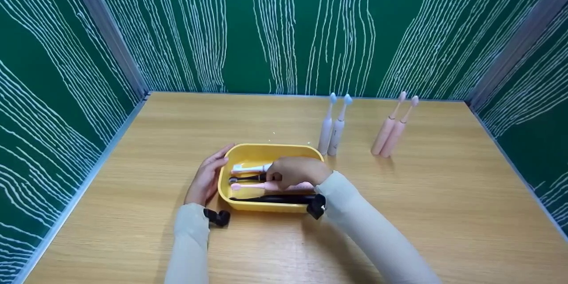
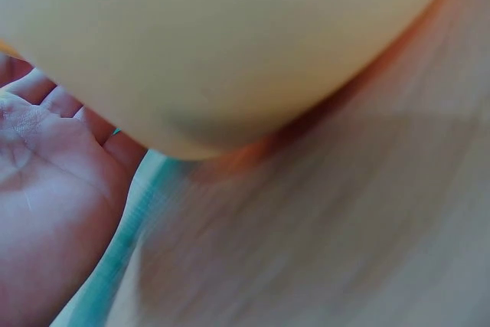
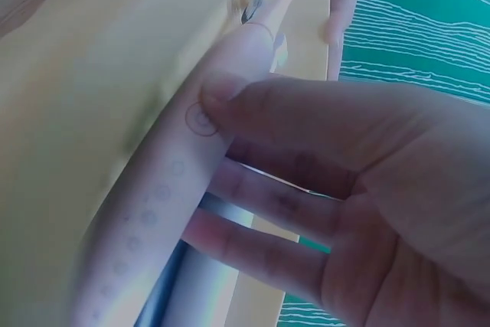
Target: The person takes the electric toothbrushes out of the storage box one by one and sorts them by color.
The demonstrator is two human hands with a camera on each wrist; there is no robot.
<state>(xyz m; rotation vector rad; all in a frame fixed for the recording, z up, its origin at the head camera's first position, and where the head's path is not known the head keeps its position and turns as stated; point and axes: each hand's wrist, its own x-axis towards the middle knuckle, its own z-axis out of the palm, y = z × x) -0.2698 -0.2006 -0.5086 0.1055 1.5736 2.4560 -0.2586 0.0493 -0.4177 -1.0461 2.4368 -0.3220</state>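
Observation:
A yellow box (image 1: 275, 207) holds several electric toothbrushes: a white one (image 1: 250, 169), a black one (image 1: 248, 179), a pink one (image 1: 253, 186) and another black one (image 1: 284, 198) along the near wall. My right hand (image 1: 299, 171) reaches into the box. In the right wrist view, its thumb and fingers pinch the handle of the pink toothbrush (image 3: 153, 204). My left hand (image 1: 209, 177) rests against the box's left end, fingers extended along the outer wall. Its palm (image 2: 53, 174) lies beside the box wall (image 2: 230, 44) in the left wrist view.
Two white toothbrushes with blue heads (image 1: 333, 135) stand upright just beyond the box's right back corner. Farther right stand two pink toothbrushes (image 1: 389, 137). The wooden table (image 1: 443, 195) is bordered by green walls with white lines (image 1: 275, 31).

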